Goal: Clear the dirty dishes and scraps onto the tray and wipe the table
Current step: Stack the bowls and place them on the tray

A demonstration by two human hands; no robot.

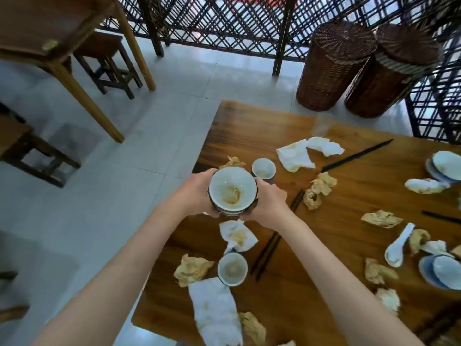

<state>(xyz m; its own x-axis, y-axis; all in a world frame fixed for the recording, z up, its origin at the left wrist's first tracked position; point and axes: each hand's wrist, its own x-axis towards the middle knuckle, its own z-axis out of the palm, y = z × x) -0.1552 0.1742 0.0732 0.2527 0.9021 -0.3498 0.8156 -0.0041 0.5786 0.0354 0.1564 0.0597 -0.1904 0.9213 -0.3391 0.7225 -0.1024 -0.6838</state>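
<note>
Both my hands hold a stack of dirty white bowls (232,189) above the left edge of the wooden table (349,196). My left hand (197,193) curls round its left side and my right hand (267,203) grips its right side. The top bowl has orange sauce stains inside. A small cup (263,168) stands just behind the stack, another cup (232,268) nearer me. Stained napkins (296,154), crumpled brown scraps (318,188), dark chopsticks (265,255) and a white spoon (398,245) lie over the table. No tray is in view.
Blue-white dishes (446,166) sit at the right edge, more dishes (441,270) lower right. Two wicker baskets (334,66) stand beyond the table by a lattice screen. Another wooden table (57,33) and stools (107,58) stand on the tiled floor to the left.
</note>
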